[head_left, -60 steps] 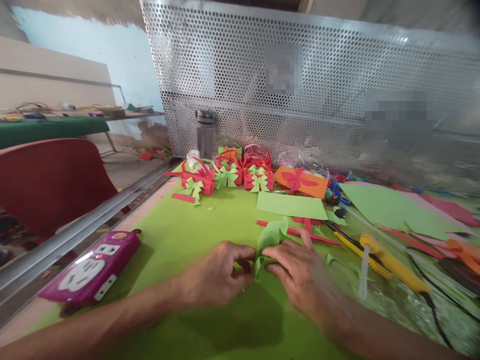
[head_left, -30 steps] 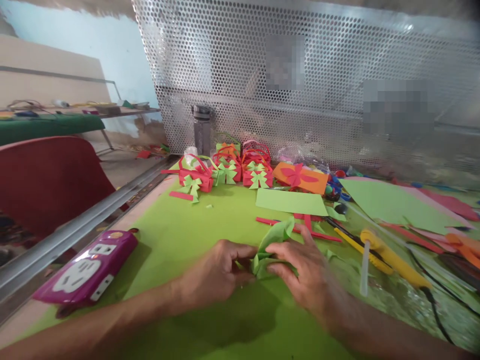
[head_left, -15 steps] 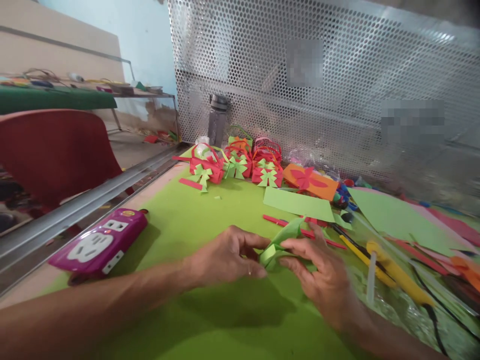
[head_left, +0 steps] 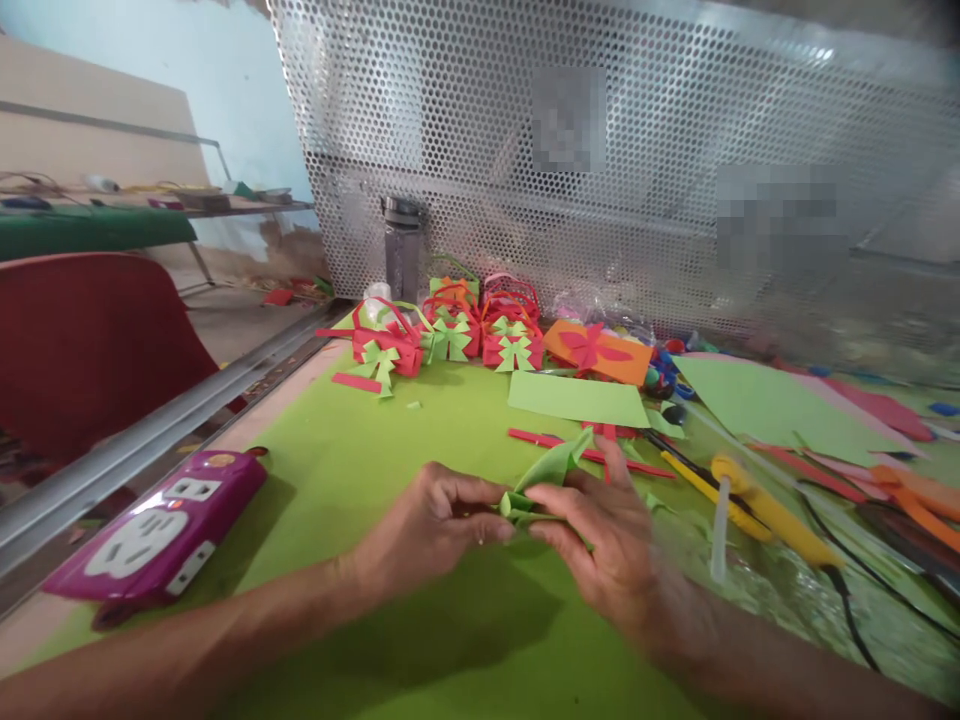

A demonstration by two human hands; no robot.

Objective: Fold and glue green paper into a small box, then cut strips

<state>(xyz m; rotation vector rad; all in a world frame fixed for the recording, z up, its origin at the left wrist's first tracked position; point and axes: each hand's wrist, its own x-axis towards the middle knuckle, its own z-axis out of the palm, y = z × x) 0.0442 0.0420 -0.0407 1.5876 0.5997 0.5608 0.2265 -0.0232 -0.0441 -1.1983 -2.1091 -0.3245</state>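
Flatter now, the light, floppy folded green paper strip (head_left: 541, 482) sits pinched at its near end between left hand (head_left: 424, 530) and right hand (head_left: 600, 545).

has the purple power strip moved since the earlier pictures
No. The purple power strip lies at the same spot by the left edge of the green mat; only the camera shifted.

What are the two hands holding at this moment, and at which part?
Both hold one folded light-green paper piece. The left hand pinches its near left end; the right hand grips the right side, fingers over and under it.
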